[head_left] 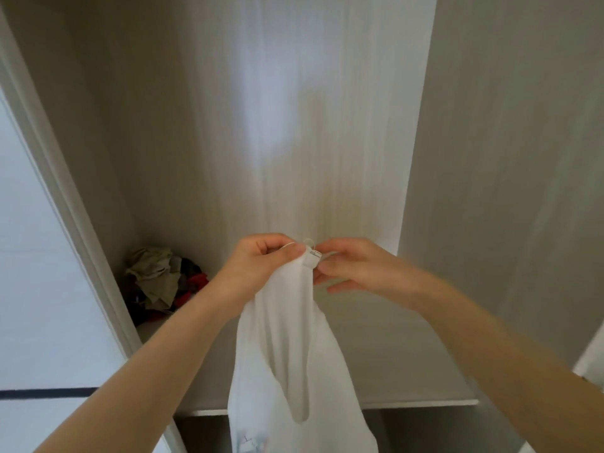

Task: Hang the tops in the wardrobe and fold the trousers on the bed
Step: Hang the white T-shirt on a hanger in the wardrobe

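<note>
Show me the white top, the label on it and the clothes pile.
white top (281, 322), head view, upper hanging fabric.
label (312, 258), head view, its middle.
clothes pile (153, 273), head view, beige garment on top.

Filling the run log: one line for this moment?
left hand: grips white top | right hand: pinches label | at: wardrobe

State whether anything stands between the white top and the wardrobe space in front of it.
Nothing visible does. The left hand and right hand pinch the white top before the open wardrobe. A heap of clothes lies on its shelf, in the back left corner, aside. No rail shows.
</note>
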Motion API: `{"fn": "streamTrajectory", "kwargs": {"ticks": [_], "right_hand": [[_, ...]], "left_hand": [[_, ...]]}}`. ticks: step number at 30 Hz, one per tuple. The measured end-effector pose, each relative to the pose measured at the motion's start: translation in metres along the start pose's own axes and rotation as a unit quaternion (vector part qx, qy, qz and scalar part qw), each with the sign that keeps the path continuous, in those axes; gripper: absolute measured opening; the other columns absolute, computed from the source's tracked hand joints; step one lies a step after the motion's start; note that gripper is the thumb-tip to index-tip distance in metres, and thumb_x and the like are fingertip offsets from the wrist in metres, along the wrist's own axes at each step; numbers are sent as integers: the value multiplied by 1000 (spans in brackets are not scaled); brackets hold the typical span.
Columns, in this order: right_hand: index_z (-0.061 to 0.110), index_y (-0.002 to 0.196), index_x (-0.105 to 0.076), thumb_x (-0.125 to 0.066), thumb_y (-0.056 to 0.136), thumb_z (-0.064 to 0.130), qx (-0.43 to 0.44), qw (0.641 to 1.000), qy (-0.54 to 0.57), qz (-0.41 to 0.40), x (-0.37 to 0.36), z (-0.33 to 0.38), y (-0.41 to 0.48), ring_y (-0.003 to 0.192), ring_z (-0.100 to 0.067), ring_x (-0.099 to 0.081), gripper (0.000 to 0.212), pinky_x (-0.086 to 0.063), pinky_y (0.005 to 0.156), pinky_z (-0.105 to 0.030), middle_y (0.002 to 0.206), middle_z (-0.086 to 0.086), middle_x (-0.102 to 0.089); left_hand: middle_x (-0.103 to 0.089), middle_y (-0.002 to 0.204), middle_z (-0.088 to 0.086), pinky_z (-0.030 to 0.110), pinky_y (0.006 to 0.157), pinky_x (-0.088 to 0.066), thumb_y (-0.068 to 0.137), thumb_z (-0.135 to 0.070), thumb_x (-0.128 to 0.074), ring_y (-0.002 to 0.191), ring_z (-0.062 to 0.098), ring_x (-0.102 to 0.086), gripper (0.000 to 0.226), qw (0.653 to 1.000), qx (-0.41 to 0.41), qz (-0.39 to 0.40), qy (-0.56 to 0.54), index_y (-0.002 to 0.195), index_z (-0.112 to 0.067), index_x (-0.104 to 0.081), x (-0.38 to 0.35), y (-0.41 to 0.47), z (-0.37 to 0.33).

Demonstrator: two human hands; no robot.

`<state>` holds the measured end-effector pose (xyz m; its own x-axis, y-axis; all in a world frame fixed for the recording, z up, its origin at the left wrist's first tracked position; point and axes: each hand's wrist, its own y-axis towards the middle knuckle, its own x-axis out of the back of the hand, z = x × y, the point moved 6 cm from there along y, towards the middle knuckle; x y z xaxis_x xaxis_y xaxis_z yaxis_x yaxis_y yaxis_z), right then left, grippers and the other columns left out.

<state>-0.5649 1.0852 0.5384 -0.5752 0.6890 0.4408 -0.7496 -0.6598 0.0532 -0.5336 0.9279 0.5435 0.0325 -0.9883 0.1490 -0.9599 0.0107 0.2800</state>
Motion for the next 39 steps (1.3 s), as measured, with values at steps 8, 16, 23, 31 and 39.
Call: {"fn": "streamTrajectory", "kwargs": {"ticks": [8, 16, 23, 31, 39], "right_hand": [[-4, 95, -60, -60, 95, 23, 109, 987, -117, 15, 10, 2, -11, 69, -15, -52, 27, -41, 65, -32, 79, -5, -56], [-8, 91, -65, -58, 96, 23, 130, 987, 10, -95, 69, 31, -6, 72, -16, -46, 33, -34, 68, -29, 75, -18, -61], [-6, 88, -70, -66, 91, 23, 146, 965, 5, -217, 128, 74, 1, 73, -16, -49, 29, -36, 68, -29, 76, -9, -56], [-13, 82, -62, -67, 88, 23, 196, 922, -63, -328, 189, 139, 14, 65, -16, -42, 37, -32, 63, -28, 69, -7, -46], [0, 69, -61, -65, 89, 25, 179, 894, -113, -394, 237, 158, 22, 58, -15, -40, 33, -32, 57, -27, 59, -1, -43]], "left_hand": [[-71, 81, 13, 27, 65, -55, 90, -16, -66, 71, 18, -66, 19, 1000, -4, -9, 16, 88, 2, -72, -20, 0, -33], [-75, 87, -6, 23, 72, -59, 69, -18, -88, 78, 10, -71, 24, 947, 30, 9, 318, 89, -22, -76, 8, 17, -46], [-68, 87, -9, 19, 66, -48, 77, -26, -79, 82, 7, -62, 14, 866, 76, -58, 491, 89, -22, -72, 52, 48, -38], [-76, 81, 13, 23, 57, -57, 79, -23, -82, 71, 20, -75, 27, 975, 92, -121, 163, 90, 0, -71, 62, 88, -96], [-73, 71, 2, 26, 60, -60, 86, -21, -69, 60, 12, -71, 9, 976, 156, -50, -142, 82, -13, -67, 37, 121, -136]]}}
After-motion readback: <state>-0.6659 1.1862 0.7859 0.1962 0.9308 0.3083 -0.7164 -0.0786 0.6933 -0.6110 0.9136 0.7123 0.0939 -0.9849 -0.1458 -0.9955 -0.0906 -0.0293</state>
